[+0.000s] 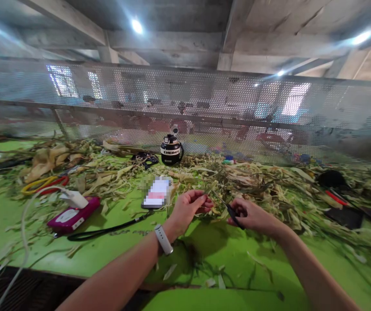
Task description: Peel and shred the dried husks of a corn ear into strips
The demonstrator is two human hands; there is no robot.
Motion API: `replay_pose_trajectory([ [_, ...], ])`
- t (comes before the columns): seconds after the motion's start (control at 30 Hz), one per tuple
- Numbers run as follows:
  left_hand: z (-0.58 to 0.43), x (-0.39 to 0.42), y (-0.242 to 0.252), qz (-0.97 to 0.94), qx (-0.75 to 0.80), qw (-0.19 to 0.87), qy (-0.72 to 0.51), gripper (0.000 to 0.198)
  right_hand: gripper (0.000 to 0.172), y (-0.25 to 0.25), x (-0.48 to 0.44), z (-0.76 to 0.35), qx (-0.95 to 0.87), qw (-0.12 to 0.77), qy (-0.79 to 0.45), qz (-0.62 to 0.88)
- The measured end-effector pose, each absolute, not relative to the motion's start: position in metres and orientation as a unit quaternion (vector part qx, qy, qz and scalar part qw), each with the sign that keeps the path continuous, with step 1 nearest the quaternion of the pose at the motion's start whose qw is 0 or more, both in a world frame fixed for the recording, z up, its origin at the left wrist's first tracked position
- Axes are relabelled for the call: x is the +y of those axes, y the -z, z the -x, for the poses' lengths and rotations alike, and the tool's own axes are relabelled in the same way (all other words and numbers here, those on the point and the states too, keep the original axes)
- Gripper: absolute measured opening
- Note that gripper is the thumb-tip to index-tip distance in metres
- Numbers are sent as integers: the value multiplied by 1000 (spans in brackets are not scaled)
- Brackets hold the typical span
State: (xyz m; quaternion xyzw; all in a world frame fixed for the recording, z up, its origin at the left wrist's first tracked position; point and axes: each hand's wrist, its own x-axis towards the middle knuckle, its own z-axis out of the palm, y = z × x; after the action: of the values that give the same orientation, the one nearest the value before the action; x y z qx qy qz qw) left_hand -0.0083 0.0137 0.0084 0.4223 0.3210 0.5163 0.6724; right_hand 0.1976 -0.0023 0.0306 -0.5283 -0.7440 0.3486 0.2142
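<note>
Bright green tabletop [243, 255] under concrete beams, fenced at the back by a perforated metal screen [205, 112] and strewn with dried husks and stalks [114, 172]. At centre, the left hand [188, 207], a pale watch [163, 239] on its wrist, pinches a thin strip of plant fibre [212, 186] between closed fingers [205, 201]. Just beside it, the right hand [253, 216] has its fingers curled shut around the black handles of small scissors [229, 208], blades angled toward the strip. A phone [157, 193] lies just behind the hands, a magenta power bank [73, 217] with a white plug sits to the left, and a black bottle [171, 150] stands by the screen.
</note>
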Motion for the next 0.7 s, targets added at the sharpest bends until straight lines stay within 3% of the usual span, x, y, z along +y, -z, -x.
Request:
replay_pose_trajectory([
  [0.3,9,13,-7,-445,312,676,-498,32,29,-21,-1,-193,-749,231,-355,510],
  [0.57,12,12,-11,-439,330,670,-499,33,37,-21,6,-201,-693,312,-357,543],
  [0.7,12,12,-10,-431,335,656,-522,33,27,-25,9,-212,-728,209,-199,622],
])
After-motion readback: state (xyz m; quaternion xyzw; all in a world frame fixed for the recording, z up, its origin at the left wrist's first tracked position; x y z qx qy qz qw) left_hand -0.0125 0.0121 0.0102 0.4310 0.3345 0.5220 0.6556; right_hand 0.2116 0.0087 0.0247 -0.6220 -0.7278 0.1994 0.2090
